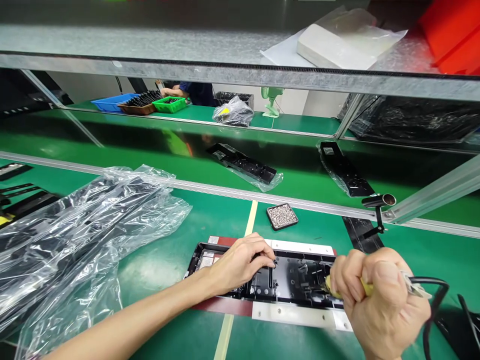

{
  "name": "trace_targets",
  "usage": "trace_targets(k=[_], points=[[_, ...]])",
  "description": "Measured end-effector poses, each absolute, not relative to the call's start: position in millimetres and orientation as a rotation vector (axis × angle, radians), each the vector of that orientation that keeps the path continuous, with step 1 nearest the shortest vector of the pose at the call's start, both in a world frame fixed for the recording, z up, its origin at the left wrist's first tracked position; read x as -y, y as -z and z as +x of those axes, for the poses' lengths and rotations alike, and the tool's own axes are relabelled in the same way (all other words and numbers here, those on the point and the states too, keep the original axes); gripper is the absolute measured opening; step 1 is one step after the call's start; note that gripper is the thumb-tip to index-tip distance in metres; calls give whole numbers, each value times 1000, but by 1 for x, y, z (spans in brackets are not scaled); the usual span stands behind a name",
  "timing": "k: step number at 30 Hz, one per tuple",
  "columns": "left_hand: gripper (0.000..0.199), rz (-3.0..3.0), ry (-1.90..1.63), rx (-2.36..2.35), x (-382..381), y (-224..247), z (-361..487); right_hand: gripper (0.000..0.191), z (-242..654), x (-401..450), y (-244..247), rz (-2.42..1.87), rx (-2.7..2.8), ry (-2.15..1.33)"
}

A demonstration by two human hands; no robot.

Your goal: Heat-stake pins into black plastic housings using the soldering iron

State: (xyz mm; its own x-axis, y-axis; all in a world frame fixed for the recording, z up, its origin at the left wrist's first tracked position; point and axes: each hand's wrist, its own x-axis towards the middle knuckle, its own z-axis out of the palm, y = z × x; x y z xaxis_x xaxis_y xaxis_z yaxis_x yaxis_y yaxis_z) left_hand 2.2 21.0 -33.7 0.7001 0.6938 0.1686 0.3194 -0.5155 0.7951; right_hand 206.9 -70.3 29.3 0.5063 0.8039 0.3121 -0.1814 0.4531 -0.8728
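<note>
A long black plastic housing (pixel 288 280) lies in a red and white fixture (pixel 292 312) on the green bench. Above its middle is my left hand (pixel 249 257), thumb and fingertips pinched together close to the housing's surface; whatever they hold, if anything, is too small to make out. My right hand (pixel 378 295) wraps around a yellow corded electric screwdriver (pixel 366 287), tip down at the housing's right part. A black cable (pixel 437 282) leaves its top. The tip is blurred, so contact cannot be told. Beyond the housing sits a small black tray (pixel 282 216) full of small metal screws.
Plastic-bagged black parts (pixel 112 235) cover the left bench. A metal tube holder (pixel 378 201) stands at right, near a frame post (pixel 442 185). Two wrapped black panels (pixel 247 164) lie farther back. A metal shelf (pixel 187 70) crosses overhead. Across the bench, a person's arm (pixel 176 91) reaches beside bins.
</note>
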Motion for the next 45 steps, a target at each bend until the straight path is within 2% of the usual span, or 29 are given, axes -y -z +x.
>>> trace_targets(k=[7, 17, 34, 45], points=[[17, 2428, -641, -552, -26, 47, 4, 37, 207, 70, -30, -895, 795, -714], [24, 2572, -496, -392, -36, 39, 9, 37, 205, 69, -31, -901, 786, -709], [18, 2689, -594, -431, -23, 42, -2, 38, 206, 68, -29, -892, 785, -720], [30, 2924, -458, -393, -17, 40, -3, 37, 206, 69, -29, -897, 782, -712]])
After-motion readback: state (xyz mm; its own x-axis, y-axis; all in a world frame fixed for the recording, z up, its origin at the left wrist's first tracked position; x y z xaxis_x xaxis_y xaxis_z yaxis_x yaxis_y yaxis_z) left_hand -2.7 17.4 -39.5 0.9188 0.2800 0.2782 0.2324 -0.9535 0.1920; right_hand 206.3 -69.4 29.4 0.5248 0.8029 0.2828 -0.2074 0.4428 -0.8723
